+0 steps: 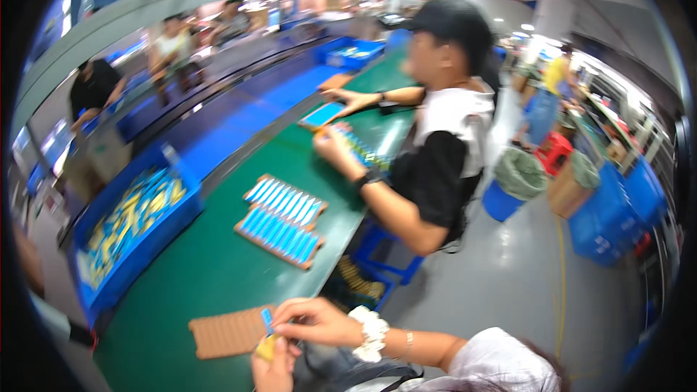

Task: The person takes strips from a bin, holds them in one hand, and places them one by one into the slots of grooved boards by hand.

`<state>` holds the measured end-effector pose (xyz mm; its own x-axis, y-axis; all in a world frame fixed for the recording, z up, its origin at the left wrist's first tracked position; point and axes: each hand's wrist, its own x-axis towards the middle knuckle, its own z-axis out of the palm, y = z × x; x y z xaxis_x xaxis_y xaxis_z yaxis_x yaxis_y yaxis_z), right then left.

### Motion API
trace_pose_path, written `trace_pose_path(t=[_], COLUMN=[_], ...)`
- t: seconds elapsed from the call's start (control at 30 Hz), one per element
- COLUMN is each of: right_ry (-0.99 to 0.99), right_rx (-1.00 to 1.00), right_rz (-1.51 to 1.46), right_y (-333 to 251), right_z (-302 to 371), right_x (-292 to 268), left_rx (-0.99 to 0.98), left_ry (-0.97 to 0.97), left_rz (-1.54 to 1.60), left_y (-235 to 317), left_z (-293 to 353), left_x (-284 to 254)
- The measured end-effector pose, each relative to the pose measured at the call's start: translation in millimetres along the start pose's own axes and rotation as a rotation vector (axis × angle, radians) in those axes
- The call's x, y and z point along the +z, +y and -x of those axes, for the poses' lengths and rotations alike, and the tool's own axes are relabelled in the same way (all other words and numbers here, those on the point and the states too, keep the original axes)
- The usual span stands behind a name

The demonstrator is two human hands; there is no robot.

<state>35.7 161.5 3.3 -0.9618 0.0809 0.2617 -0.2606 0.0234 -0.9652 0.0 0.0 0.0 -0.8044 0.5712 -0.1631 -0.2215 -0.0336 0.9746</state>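
Observation:
At the lower edge, my right hand (pixel 319 321) is closed, with its thumb and fingertips pinching a small blue strip (pixel 267 319). Just below it, my left hand (pixel 274 372) curls around a small yellow piece (pixel 266 348). Blur hides whether the blue and yellow parts are joined. Beside both hands a brown ridged tray (pixel 226 332) lies on the green tabletop (pixel 163 297), with no strips on it. Farther off, two similar trays (pixel 311 260) lie side by side, filled with rows of blue strips (pixel 279 234).
A co-worker (pixel 443 131) at right handles a blue-topped tray (pixel 324 113). A blue bin (pixel 190 199) of blue and yellow pieces stands left. Beyond the table runs a blue conveyor belt (pixel 239 127). A blue stool (pixel 385 261) and a lined waste bin (pixel 504 199) are on the right.

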Motion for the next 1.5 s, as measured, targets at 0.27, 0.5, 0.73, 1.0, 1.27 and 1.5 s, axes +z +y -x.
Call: trace_pose_path(t=[0.27,0.5,0.73,1.0,1.27,1.5], right_ry=[-0.080,-0.184,-0.059,-0.082,-0.101,-0.096], right_rx=[0.118,-0.081,0.352,0.238,0.028,-0.020], right_rz=[0.059,0.090,-0.300,0.128,0.710,0.817], right_y=[3,19,4,11,27,24], right_z=[-21,-29,-22,-23,-73,-68], right_x=[11,8,37,35,6,13], left_rx=[-0.094,-0.265,-0.053,-0.080,-0.267,-0.232], left_ry=[0.214,0.123,0.382,0.358,0.191,0.211], left_rz=[0.223,0.565,0.180,0.083,0.730,0.535], left_y=[-1,13,13,-14,-6,0], left_z=[16,17,24,36,42,45], left_x=[-17,-34,-28,-29,-29,-29])
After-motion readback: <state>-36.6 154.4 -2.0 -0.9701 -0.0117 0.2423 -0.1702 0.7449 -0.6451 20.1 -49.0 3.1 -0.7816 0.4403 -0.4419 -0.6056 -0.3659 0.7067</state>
